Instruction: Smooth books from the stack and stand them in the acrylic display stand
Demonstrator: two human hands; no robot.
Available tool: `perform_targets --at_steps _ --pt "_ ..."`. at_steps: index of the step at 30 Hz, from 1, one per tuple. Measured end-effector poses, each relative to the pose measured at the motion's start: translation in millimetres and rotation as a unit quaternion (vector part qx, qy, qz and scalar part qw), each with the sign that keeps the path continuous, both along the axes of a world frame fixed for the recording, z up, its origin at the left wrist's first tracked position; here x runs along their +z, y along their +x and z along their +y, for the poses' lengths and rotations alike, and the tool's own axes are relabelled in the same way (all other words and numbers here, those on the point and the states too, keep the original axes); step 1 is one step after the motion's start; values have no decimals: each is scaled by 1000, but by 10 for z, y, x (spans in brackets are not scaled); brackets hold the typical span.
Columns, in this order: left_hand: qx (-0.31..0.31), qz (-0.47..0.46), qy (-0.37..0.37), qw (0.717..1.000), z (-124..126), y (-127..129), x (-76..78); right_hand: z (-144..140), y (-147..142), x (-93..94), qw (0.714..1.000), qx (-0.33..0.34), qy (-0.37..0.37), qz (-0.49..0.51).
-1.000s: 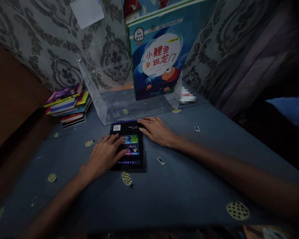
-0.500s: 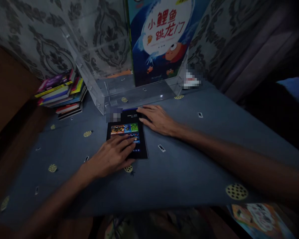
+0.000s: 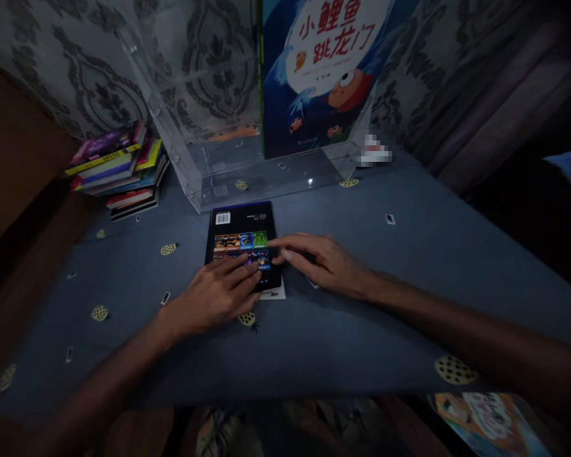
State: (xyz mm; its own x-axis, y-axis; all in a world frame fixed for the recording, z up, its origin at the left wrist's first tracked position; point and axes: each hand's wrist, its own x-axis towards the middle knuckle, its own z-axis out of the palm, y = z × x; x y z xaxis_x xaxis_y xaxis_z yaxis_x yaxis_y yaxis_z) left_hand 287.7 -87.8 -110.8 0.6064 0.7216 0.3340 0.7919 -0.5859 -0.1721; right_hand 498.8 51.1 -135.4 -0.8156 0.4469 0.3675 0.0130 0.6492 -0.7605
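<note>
Covering a paperback (image 3: 242, 238) before the rack's (image 3: 266, 188) storybook (image 3: 321, 70), the left hand (image 3: 219, 289) is lying fingers together, the right hand (image 3: 328, 257) edging it, grip unclear.

Table (image 3: 438, 241). Open lanes: from the near edge up between left hand (image 3: 221, 289) and right hand (image 3: 326, 263); from the right edge, between right arm (image 3: 433, 314) and clear stand (image 3: 285, 179). Obstructions: the stand, with upright picture book (image 3: 321, 89), toward the far edge; book stack (image 3: 117, 162), far left corner; left hand over dark book (image 3: 240, 241).

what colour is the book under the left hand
The book is mostly black, with rows of small colourful pictures; best seen in the head view.
</note>
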Motion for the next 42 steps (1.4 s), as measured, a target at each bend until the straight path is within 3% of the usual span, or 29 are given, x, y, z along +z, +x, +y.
perform_targets --at_steps 4,10,13,18,21,34,42 --pt "17 -3 -32 999 -29 -3 -51 -102 -11 39 998 48 -32 20" --pt "15 -18 -18 1000 -45 1 -60 -177 9 98 994 95 60 11" --pt "23 -75 -51 996 2 -102 -13 -177 8 79 991 101 88 24" --pt "142 -159 -41 976 93 -441 -36 -165 -9 17 976 143 164 15" --pt "180 -169 -42 968 111 -575 -90 -159 -17 -10 969 147 199 5" --pt "193 -114 -32 974 80 -548 -105 -46 8 2 975 160 153 -21" --pt "191 -121 -45 973 82 -527 -93 -234 -77 -18 957 124 260 -8"
